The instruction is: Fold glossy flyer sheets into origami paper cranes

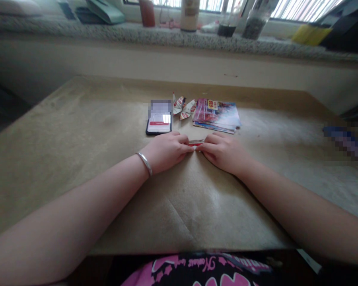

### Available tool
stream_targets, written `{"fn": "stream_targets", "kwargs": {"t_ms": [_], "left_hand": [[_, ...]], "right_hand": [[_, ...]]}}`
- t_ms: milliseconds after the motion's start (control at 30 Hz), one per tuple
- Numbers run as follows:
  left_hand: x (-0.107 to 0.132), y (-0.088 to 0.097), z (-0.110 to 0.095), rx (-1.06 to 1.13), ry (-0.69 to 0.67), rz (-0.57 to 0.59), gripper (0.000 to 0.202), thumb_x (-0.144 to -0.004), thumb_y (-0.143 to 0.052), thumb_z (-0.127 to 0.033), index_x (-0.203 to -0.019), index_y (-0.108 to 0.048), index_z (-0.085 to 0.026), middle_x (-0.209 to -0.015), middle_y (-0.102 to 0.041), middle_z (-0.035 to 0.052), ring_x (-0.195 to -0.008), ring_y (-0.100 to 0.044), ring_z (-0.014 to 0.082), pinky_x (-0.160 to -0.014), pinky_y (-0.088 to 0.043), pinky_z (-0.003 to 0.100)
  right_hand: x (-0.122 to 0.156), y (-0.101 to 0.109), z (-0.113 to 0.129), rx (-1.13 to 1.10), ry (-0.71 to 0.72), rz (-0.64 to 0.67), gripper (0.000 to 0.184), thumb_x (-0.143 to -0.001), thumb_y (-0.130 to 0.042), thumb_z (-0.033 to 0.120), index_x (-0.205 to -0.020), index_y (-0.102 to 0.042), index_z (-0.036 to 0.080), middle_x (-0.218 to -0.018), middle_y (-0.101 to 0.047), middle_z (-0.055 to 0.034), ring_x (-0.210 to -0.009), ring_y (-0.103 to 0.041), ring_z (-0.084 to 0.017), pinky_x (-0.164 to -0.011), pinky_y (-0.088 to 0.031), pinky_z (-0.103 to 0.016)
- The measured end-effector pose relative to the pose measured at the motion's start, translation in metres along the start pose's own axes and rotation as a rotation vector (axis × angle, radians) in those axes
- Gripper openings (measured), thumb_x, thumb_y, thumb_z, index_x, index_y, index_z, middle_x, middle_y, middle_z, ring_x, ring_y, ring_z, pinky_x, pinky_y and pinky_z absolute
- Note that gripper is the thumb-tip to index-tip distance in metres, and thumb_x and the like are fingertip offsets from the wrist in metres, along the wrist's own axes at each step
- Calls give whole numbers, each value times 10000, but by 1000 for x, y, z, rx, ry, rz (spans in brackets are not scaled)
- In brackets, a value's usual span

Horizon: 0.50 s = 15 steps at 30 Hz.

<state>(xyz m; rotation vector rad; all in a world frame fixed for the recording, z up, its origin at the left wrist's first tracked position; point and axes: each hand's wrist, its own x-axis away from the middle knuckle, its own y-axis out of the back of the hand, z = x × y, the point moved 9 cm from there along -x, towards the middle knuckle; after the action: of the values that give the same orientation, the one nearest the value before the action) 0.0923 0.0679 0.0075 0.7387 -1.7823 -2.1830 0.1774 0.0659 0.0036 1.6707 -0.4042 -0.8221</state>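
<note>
Between my two hands lies a small folded piece of paper (196,142), red and white, low on the table; much of it is hidden under my fingers. My left hand (168,150), with a silver bangle at the wrist, pinches its left end. At the right end my right hand (222,151) grips it the same way, and the thumbs nearly meet at the near edge. Just beyond the fingers are a phone (159,119) with a lit screen, folded paper figures (183,106) with printed pointed wings, and a stack of colourful printed sheets (217,115).
A tan cloth covers the table (77,131). Toward the right edge lies a blurred blue and purple object (347,145). Behind the table, a speckled stone windowsill (167,36) carries a red container (147,14), bottles (190,16), a jar (255,20) and a yellow item (312,34).
</note>
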Motion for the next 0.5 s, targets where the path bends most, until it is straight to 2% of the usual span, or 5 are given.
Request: {"fn": "stream_targets", "kwargs": {"t_ms": [133,367,500], "left_hand": [[2,2,-2,10,-16,16,257,-919,-501,-233,-1091,-692,-224,-900,-655,51,-818,-586,164,-739,-481,277],[-2,2,-4,-10,27,57,227,-905,-503,-200,-995,-709,-176,-887,-638,72,-803,-576,169,-713,-480,281],[-3,0,-6,-30,22,100,234,-913,-495,-189,-1027,-697,-155,-925,-640,83,-840,-573,172,-725,-478,276]], "right_hand": [[-1,1,-3,-7,-43,6,258,-915,-460,244,-930,-716,211,-871,-646,-77,-796,-525,-198,-672,-345,-316],[-2,0,-5,-47,-82,27,248,-886,-475,221,-917,-720,205,-874,-638,-80,-792,-536,-200,-661,-350,-315],[-2,-1,-3,-18,-86,57,247,-881,-478,207,-912,-722,198,-851,-626,-84,-784,-529,-203,-644,-332,-318]]}}
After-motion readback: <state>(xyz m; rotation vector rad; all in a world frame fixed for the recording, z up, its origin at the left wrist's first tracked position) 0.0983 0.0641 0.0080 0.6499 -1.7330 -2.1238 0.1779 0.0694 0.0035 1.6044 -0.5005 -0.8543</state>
